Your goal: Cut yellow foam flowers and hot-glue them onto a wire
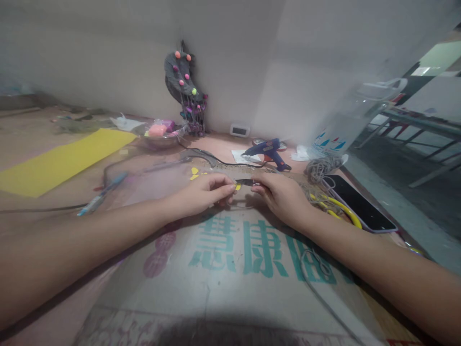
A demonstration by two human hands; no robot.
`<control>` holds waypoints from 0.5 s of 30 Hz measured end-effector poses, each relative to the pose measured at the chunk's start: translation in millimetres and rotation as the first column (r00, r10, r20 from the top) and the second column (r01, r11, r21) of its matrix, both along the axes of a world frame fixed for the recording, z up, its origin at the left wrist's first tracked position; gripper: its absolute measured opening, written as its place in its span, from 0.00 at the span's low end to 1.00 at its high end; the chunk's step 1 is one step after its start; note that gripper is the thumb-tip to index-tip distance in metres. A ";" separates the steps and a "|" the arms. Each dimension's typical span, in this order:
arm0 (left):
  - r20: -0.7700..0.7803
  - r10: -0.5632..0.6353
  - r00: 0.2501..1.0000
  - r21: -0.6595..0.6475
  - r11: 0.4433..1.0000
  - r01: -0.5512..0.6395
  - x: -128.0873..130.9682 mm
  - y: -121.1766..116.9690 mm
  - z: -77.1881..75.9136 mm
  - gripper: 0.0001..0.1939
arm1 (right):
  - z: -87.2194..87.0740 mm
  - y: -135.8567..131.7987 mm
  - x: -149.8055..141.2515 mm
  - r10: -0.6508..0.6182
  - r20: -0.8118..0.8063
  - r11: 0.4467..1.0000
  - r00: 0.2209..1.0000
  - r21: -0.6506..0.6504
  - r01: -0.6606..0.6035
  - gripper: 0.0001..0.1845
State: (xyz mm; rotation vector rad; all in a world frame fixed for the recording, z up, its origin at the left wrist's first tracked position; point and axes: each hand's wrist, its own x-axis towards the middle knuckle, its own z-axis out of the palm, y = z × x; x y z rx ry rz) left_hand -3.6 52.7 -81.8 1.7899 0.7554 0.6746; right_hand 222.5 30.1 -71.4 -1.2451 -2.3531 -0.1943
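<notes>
Pinched between the thumb and fingers of my left hand (217,191) is a small yellow piece (238,187). My right hand (279,194) is closed around small dark-bladed scissors (245,182), whose blades point left and meet the yellow piece; their handles are mostly hidden in my fingers. Both hands are held close together above a printed cardboard sheet (223,293). Several small yellow cut-outs (195,172) lie just beyond my left hand.
A long yellow sheet (68,161) lies left, near a blue pen (103,193). Behind stand a bowl (162,139), a grey crescent ornament (176,77) and a blue glue gun (267,153). On the right are grey yarn (320,168), a phone (360,204) and a large clear bottle (345,120).
</notes>
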 end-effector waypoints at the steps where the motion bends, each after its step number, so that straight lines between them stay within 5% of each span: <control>1: 0.001 0.002 1.000 -0.004 1.000 -0.002 0.0 0.0 -0.1 0.14 | 0.4 -0.1 0.3 0.000 -0.004 1.000 1.000 -0.004 0.000 0.10; 8: 0.029 0.018 0.999 -0.053 0.998 -0.016 0.0 0.4 -2.3 0.14 | -0.2 0.2 3.9 -0.010 -0.139 1.000 0.990 0.017 0.013 0.14; 15: 0.003 0.065 0.998 -0.006 0.998 -0.065 -0.4 -0.7 -0.3 0.14 | 2.3 -1.1 0.2 0.008 -0.044 1.000 0.999 -0.025 -0.009 0.13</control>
